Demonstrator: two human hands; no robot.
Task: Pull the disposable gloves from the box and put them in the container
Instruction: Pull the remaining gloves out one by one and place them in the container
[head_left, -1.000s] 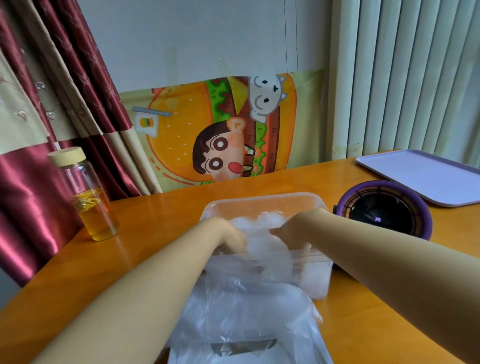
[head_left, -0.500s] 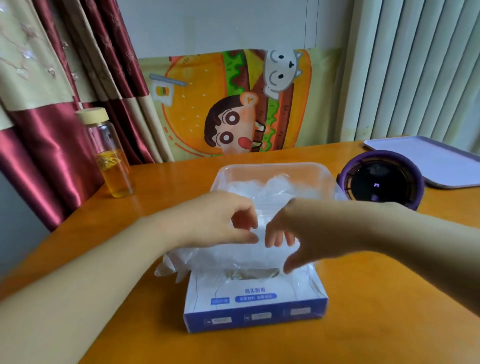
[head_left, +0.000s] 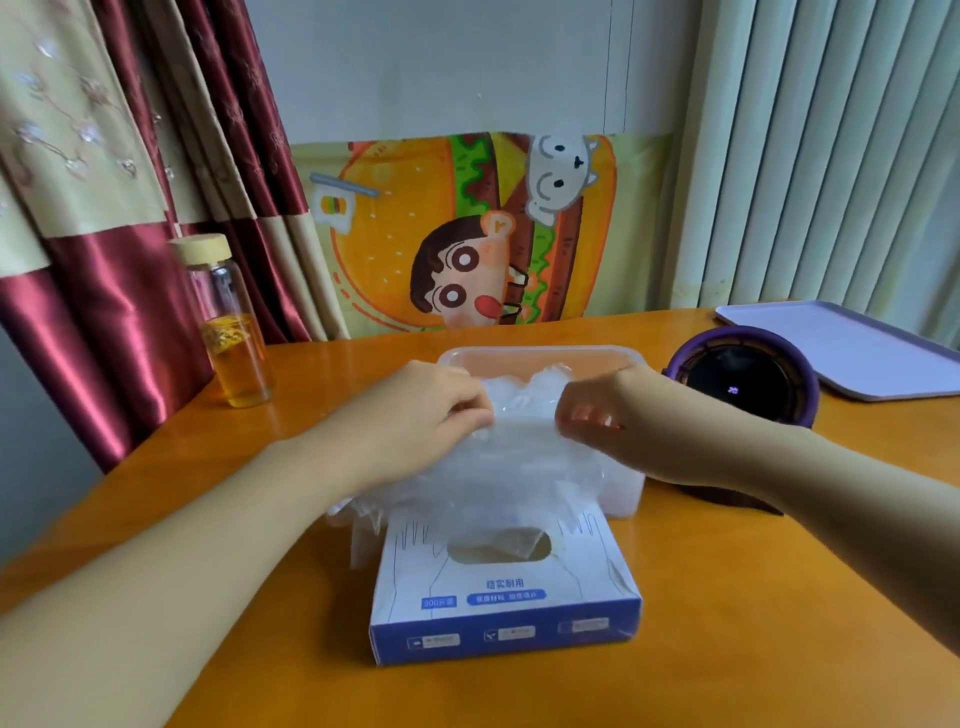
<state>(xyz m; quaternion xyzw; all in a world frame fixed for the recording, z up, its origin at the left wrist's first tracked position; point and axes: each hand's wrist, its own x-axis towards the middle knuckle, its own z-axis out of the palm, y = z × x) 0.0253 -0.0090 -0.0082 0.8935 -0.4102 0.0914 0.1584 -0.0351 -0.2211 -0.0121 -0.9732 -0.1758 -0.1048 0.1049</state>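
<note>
A: As viewed from the head camera, a clear glove (head_left: 519, 467) is held stretched between the left hand (head_left: 431, 410) and the right hand (head_left: 608, 415). Is the grip to be entered?

B: Entered. The upper edge of the film is pinched between curled fingers and thumb on each side, so both hands are closed on it. The lower part is draped over the back of the box (head_left: 504, 597) and trails off to its left, down towards the worktop (head_left: 727, 597). Whether the film is free of the opening cannot be told.

A: Position of the box?

B: It is noted nearest the camera, flat on the orange worktop, blue and white, with the oval opening facing up. Crumpled film is seen inside the opening.

A: And the container (head_left: 535, 356)?

B: A clear plastic tub, placed directly behind the box and partly hidden by the hands. A heap of crumpled gloves (head_left: 524, 387) is seen in it.

A: Other items?

B: A glass bottle (head_left: 234, 332) with a pale lid and amber liquid is logged at the left, well apart. A round purple-rimmed device (head_left: 743, 384) with a small lit display is found just right of the container. A lilac tray (head_left: 841, 343) is recorded beyond it, at the right edge.
</note>
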